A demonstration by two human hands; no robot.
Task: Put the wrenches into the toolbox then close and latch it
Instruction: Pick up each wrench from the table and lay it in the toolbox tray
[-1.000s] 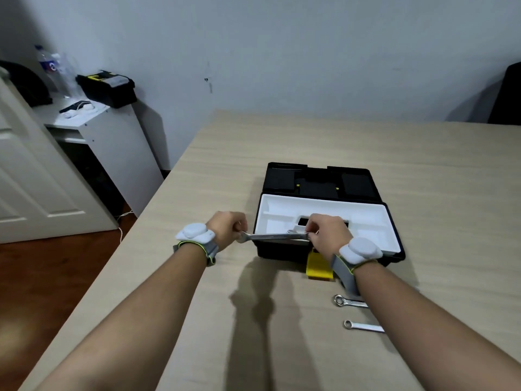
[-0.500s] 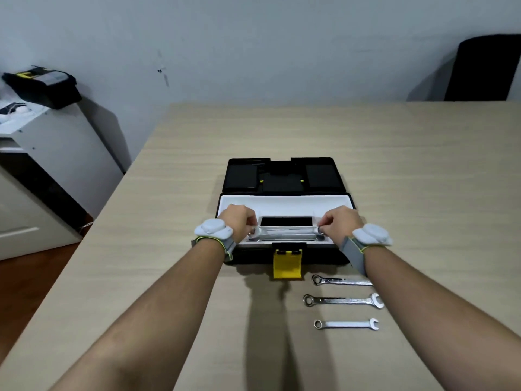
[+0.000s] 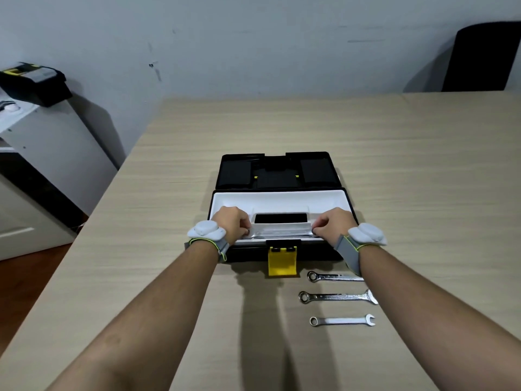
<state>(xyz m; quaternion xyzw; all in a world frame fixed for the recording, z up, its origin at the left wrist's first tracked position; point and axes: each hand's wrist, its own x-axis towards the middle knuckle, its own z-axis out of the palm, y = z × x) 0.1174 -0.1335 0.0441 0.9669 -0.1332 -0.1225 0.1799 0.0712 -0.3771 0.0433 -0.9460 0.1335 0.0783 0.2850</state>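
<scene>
A black toolbox (image 3: 282, 255) lies open on the table, its lid (image 3: 277, 170) folded back and a white tray (image 3: 279, 200) inside. A yellow latch (image 3: 282, 261) hangs at its front. My left hand (image 3: 233, 222) and my right hand (image 3: 332, 223) each grip one end of a silver wrench (image 3: 282, 234), which lies low along the tray's front edge. Three more silver wrenches lie on the table in front of the box, to the right: the nearest to the box (image 3: 332, 277) partly under my right wrist, a larger one (image 3: 337, 297), and a small one (image 3: 341, 320).
The wooden table (image 3: 408, 165) extends far right and back to a grey wall. A white cabinet (image 3: 53, 142) with a black case (image 3: 33, 83) on top stands at the left. A dark chair back (image 3: 482, 55) is at the far right.
The view has swung right and centred on the box. Both hands have moved the wrench from over the box's front left edge down into the front of the tray.
</scene>
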